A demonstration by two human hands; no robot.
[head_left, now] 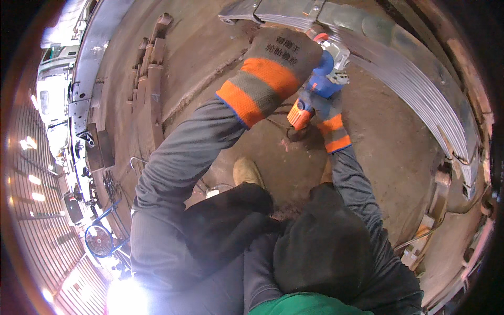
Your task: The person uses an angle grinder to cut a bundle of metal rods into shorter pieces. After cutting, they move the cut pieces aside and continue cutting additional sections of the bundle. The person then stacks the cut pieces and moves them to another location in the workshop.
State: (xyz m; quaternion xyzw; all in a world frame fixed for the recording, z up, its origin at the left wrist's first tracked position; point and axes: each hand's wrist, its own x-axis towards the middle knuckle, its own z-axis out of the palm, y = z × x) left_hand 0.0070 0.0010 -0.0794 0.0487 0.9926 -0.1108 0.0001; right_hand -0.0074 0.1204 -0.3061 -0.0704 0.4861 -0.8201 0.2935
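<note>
Both my hands wear grey gloves with orange-banded cuffs. An angle grinder (324, 86) with a blue body, an orange rear end and a silvery head and guard is held between them, beside a long, curved leaf spring (409, 86) of stacked metal strips. My left hand (286, 58) reaches over to the grinder's front part and is closed there, its fingers mostly hidden behind the glove's back. Lower down, my right hand (326, 107) is wrapped round the rear of the grinder's body. The grinder's head is close to the spring's upper strips; whether it touches cannot be made out.
Brown ground (388, 157) lies under the spring. Long rusty metal bars (149, 89) lie to the left. A round fan (100, 240) with a blue frame stands at the lower left. A cable runs near my boot (247, 172). Metal parts (420, 241) lie at the right.
</note>
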